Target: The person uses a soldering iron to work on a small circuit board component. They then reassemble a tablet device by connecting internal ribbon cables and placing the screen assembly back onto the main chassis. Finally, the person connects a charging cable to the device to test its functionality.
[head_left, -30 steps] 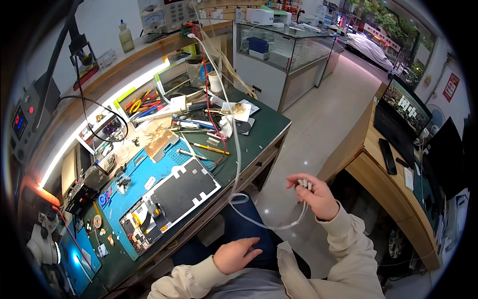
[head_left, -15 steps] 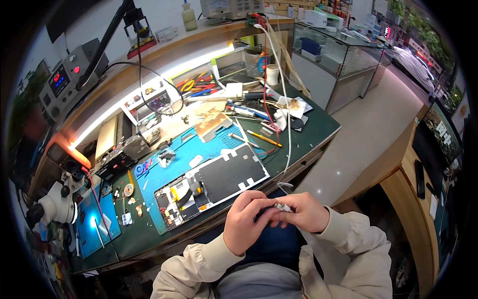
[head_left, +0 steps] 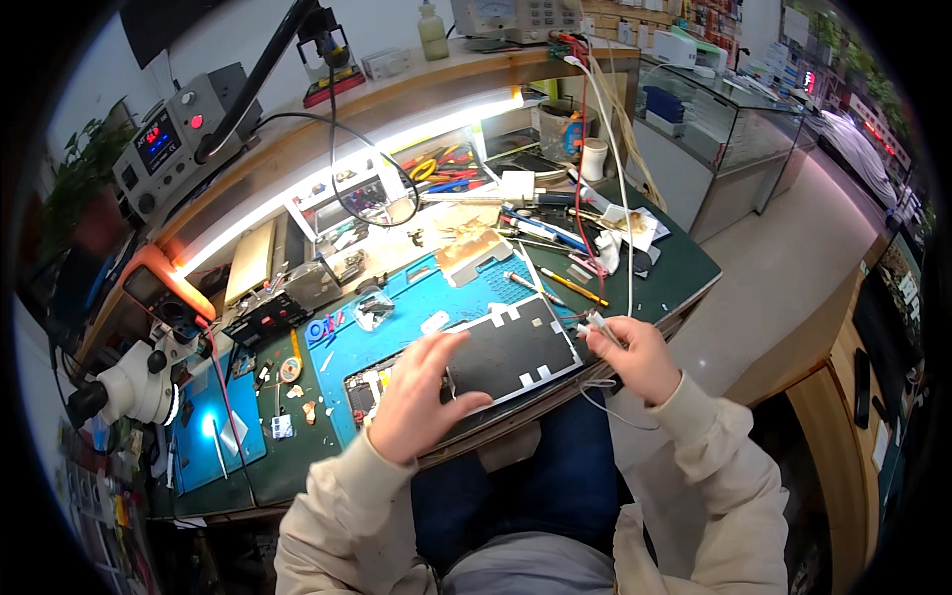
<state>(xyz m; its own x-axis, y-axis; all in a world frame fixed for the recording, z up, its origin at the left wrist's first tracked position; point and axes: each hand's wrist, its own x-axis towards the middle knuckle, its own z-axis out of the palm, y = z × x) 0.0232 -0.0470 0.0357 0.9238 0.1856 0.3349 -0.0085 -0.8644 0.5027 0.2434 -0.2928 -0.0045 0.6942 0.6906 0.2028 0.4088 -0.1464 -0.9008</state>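
My left hand [head_left: 409, 407] has its fingers apart and is empty, held above the near edge of an opened tablet [head_left: 516, 349]. The tablet has a wide black battery and bare circuitry at its left end, partly covered by that hand. It lies on a blue repair mat [head_left: 397, 309]. My right hand [head_left: 643, 361] is closed on a white cable plug [head_left: 601, 327] just off the tablet's right end; the fingers partly hide the plug. A white cable [head_left: 620, 399] loops below that hand, past the bench edge.
Tweezers, screwdrivers and other tools [head_left: 540, 228] lie heaped at the bench's back right. A yellow pen-like tool [head_left: 575, 288] rests beside the mat. On the left stand a microscope [head_left: 124, 392] and an orange multimeter [head_left: 164, 293]. A thin black cable [head_left: 342, 193] hangs over the bench.
My hands were together over my lap, around a small white piece. They have parted: the left moved left, open, over the tablet; the right moved up and right with the plug. The view shifted.
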